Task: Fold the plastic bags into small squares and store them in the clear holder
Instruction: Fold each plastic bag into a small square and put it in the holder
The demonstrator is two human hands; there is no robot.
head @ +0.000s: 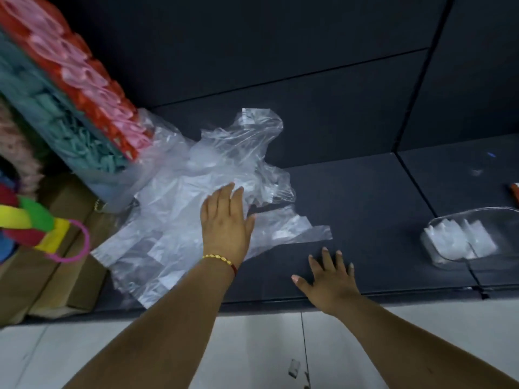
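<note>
**Mia:** What is on the big dark grey mat (351,192)?

**Ben:** A heap of thin, see-through plastic bags (196,197). They are all crinkly and lie on the left part of the mat. One bag handle sticks out flat to the right, near the middle.

**Mia:** What is the left hand (224,223) doing?

**Ben:** It lies flat on top of the heap with its fingers straight. It is pressing the bags, not grabbing them. There is a thin gold bracelet with a red thread (222,261) on that wrist.

**Mia:** And the right hand (328,279)?

**Ben:** It is spread wide on the bare mat, just below the bag handle. The fingers are straight and apart. It holds nothing and does not touch the bags.

**Mia:** Where is the clear plastic holder (477,237)?

**Ben:** Over on the right side of the mat, well apart from the heap. Inside it are small white folded squares of plastic (460,242), side by side.

**Mia:** What else can you see?

**Ben:** At the top left there is a red crate with pink bags (92,82) in a row. Next to it is a green crate with green bags (64,130). The heap touches the end of them. Under them are brown cardboard boxes (56,262). Far left there is a toy with red, yellow and green bands and a pink ring (50,228). Near the person the floor has pale grey tiles (252,346).
</note>
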